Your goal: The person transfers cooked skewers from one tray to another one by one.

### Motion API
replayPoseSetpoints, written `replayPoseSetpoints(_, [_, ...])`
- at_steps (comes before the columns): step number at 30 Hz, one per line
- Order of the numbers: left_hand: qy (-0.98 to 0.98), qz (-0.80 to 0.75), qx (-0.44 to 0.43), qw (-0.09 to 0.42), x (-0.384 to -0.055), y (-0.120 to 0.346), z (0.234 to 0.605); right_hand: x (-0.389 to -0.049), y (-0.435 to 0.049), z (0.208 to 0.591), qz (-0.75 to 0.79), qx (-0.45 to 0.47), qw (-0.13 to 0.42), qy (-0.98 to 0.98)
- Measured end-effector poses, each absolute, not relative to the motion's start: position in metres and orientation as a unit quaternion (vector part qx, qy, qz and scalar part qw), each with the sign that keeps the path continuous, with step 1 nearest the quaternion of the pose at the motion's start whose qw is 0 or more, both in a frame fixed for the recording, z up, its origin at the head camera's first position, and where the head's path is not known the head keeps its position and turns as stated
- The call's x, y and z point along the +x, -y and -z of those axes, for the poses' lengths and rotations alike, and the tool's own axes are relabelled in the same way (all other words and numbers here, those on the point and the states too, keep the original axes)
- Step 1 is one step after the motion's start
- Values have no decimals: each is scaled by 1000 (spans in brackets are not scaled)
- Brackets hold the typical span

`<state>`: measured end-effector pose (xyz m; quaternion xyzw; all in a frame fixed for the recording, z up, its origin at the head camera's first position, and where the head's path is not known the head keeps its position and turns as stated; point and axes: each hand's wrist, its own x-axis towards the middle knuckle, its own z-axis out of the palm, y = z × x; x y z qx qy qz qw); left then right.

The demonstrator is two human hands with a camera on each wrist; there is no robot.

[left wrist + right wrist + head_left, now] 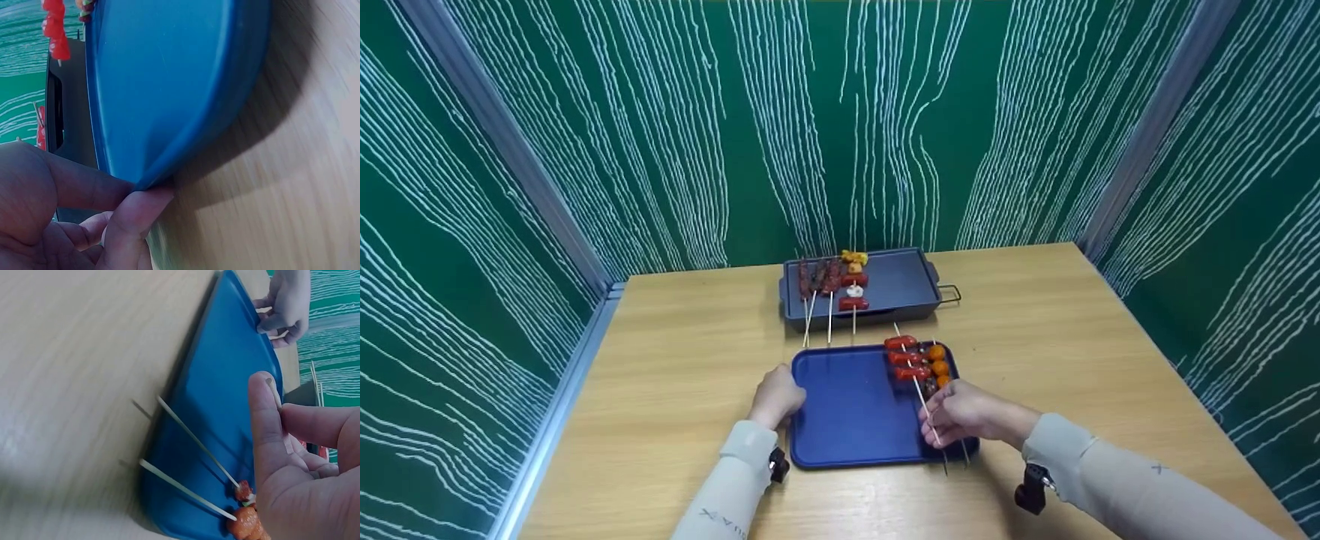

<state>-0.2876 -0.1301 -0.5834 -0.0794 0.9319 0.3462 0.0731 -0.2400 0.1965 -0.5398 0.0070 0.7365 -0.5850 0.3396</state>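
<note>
My left hand (777,396) pinches the left rim of a blue tray (840,420) between thumb and finger, as the left wrist view shows close up. My right hand (960,412) pinches the bare stick end of a skewer with red sausage-like pieces (910,358), held over the tray's right side. Beneath it, along the right edge, lie a skewer of orange balls (939,367) and another skewer, partly covered by the hand and the red pieces. In the right wrist view, two bare sticks (84,5) belong to no grip; their ends (191,434) jut past the tray's near rim.
Behind the tray stands a dark grill pan (896,281) with a wire handle (951,293) on its right. Several dark meat skewers (819,277) and one mixed skewer (853,291) lie on it, sticks overhanging the front. Green walls with white lines enclose the wooden table (675,360).
</note>
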Motion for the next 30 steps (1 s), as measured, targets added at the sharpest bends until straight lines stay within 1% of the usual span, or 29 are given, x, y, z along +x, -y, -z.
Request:
replayPoseSetpoints(18, [-932,-345,-81,74,-287,130,583,-231,-192,553,602,35,339,-722])
replayPoseSetpoints(24, [-932,-344,-89,76,-287,129,582,-229,-191,559,605,31,342,-719])
replayPoseSetpoints(30, [-931,-344,-96,80,-286,128,582,-229,-189,561,596,39,329,-732])
